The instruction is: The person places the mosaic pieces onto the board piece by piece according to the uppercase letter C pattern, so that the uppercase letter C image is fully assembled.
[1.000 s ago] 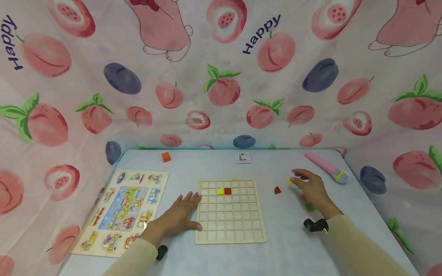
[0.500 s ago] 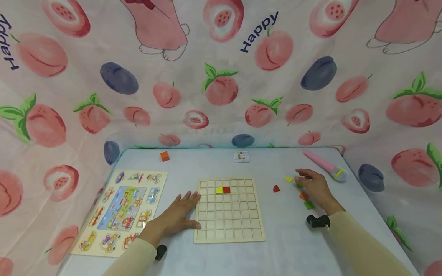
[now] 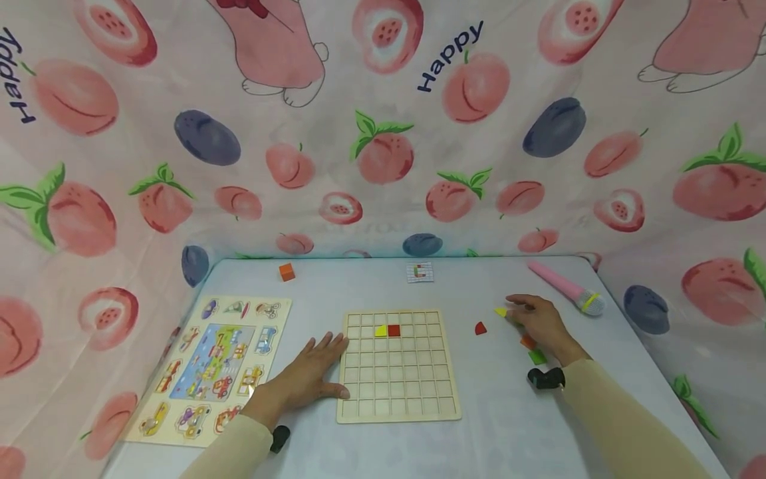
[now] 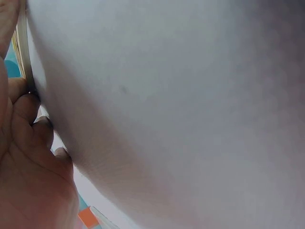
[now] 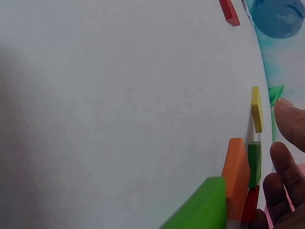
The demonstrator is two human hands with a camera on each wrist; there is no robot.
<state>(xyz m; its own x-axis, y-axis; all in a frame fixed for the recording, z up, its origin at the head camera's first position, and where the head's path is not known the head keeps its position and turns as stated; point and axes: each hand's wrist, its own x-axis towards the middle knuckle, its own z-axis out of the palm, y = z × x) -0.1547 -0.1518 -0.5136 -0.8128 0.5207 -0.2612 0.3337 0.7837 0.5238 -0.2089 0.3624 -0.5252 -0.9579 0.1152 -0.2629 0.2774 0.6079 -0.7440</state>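
Grid board [image 3: 399,382], just a yellow piece [image 3: 380,331] and a red square [image 3: 393,330] in so far
It's mid-surface [image 3: 497,412], left hand [image 3: 308,376] spread at its edge. Right hand's [image 3: 541,324] fingers look parted, nothing visibly gripped, over loose pieces [image 3: 527,342] off to the right, so probably lots left.

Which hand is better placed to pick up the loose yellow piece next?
Probably the right hand: it seems empty and is close to the loose yellow piece. The left hand rests at the left edge of the board, which lies between it and that piece.
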